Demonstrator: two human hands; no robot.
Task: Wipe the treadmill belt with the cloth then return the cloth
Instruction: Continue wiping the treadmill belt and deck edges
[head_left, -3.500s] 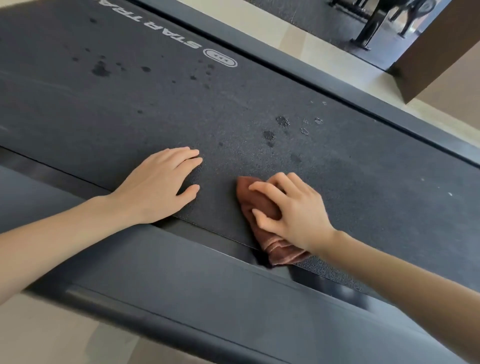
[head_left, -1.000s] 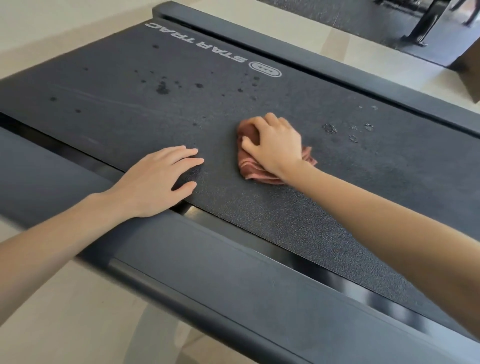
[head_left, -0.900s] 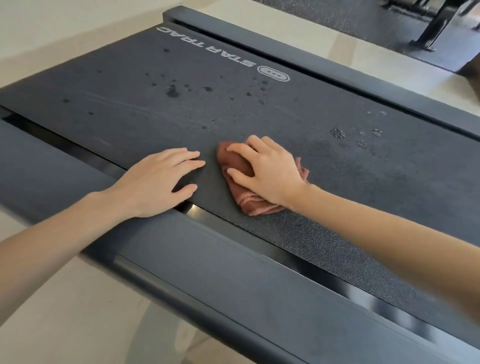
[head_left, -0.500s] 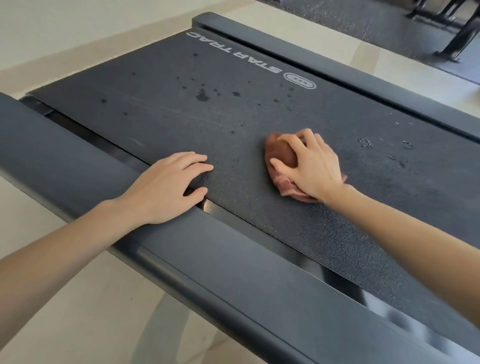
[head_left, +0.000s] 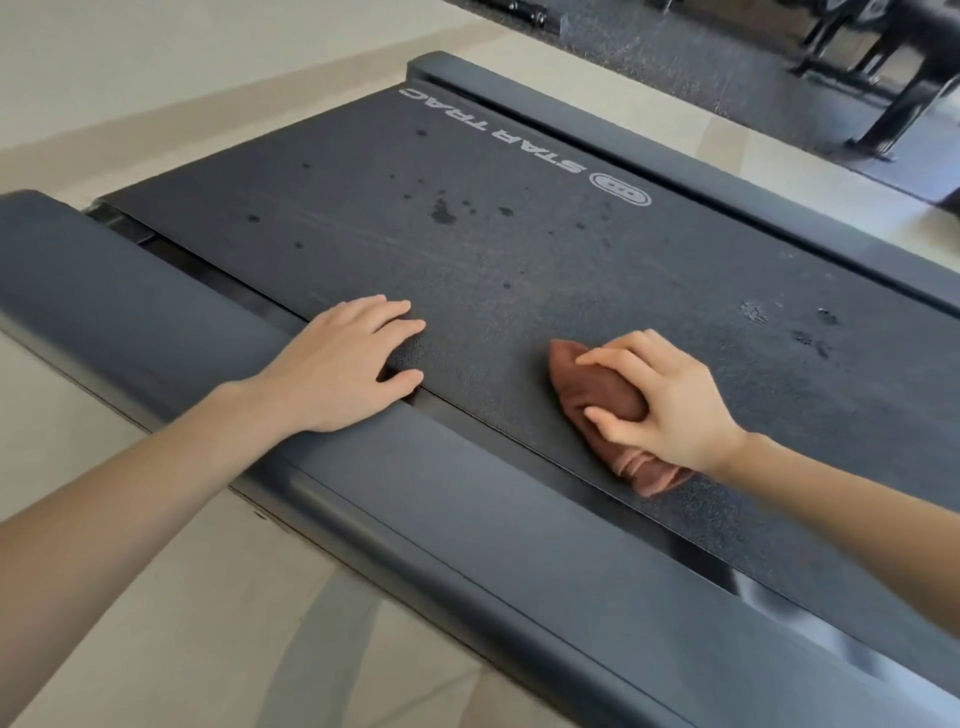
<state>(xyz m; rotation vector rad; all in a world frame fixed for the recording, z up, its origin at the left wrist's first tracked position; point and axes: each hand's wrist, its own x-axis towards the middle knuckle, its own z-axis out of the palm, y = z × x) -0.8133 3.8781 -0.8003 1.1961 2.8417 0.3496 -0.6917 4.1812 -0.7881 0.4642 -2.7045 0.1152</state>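
Several spots (head_left: 442, 212) dotted belt (head_left: 519, 270); wiping was midway.
Right hand (head_left: 670, 400) gripped cloth (head_left: 582, 384), left hand (head_left: 343, 364) lay spread; next stroke likely had to reach farther.

Right hand (head_left: 670, 400) dragged the cloth (head_left: 602, 395) back from mid belt (head_left: 519, 260) to the near edge; its tail now sits just beside that edge. View swung toward the belt's end.

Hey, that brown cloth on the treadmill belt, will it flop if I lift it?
Probably floppy: the cloth bunches and folds under the right hand. Likely light, being thin fabric. It may drag, not glide, on the grainy belt.
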